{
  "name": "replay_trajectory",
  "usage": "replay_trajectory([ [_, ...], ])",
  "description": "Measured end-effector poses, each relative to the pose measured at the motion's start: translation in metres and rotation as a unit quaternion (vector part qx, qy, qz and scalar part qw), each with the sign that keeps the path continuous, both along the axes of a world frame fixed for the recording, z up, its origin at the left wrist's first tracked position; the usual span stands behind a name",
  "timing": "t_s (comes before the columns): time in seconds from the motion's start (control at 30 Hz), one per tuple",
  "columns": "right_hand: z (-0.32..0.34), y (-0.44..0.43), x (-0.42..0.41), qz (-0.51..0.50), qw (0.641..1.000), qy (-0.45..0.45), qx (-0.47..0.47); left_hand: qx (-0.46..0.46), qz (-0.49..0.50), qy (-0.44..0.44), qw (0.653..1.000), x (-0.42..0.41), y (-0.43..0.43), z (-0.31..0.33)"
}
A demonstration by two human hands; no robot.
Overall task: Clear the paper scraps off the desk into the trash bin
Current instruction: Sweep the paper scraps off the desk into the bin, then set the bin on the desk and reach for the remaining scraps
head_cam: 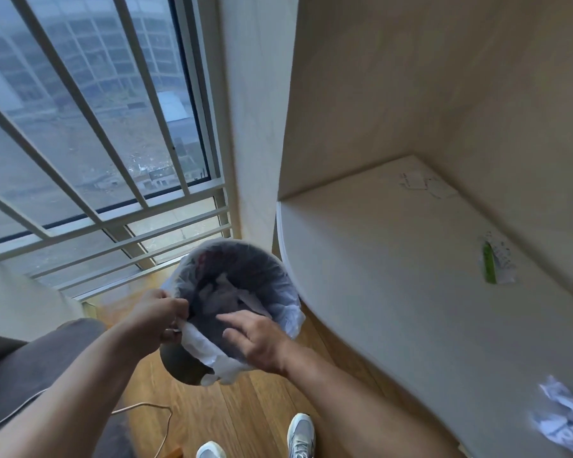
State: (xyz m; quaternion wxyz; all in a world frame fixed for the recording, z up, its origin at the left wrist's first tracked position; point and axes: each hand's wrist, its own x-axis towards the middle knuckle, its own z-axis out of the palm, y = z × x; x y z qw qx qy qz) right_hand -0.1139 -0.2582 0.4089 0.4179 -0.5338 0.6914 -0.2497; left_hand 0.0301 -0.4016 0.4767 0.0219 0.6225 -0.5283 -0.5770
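Observation:
A dark round trash bin (186,365) lined with a white plastic bag (291,312) is held up off the floor, tilted toward me, with crumpled paper inside. My left hand (159,319) grips its near left rim and the bag's edge. Fingers spread, my right hand (255,338) hovers over the near rim and holds nothing. On the beige desk (377,285) lie paper scraps: a white one at the back (424,185), one with a green strip (497,264) further right, and crumpled printed pieces (563,414) at the near right edge.
A barred window (90,127) fills the left. A beige cabinet side (258,110) stands between window and desk. A grey seat (30,358) is at lower left, a thin cable (153,411) crosses the wooden floor, and my two shoes (298,434) stand below.

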Motion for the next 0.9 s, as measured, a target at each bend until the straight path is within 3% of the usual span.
replay_trajectory([
  [0.37, 0.033, -0.033, -0.037, -0.206, 0.964, 0.150, -0.083, -0.005, 0.070, 0.051, 0.996, 0.077, -0.018, 0.048],
  [0.43, 0.048, -0.045, -0.040, -0.254, 0.959, 0.118, -0.036, -0.010, 0.081, 0.067, 0.994, 0.090, -0.023, 0.064],
  [0.57, 0.088, -0.067, -0.041, -0.320, 0.943, -0.092, 0.024, -0.014, 0.089, 0.110, 0.990, 0.103, -0.035, 0.103],
  [0.63, 0.113, -0.073, -0.044, -0.307, 0.940, -0.151, 0.015, -0.013, 0.088, 0.127, 0.988, 0.101, -0.041, 0.124],
  [0.9, 0.234, -0.034, -0.100, -0.339, 0.926, -0.150, -0.076, -0.022, 0.039, 0.215, 0.976, 0.040, -0.048, 0.205],
])
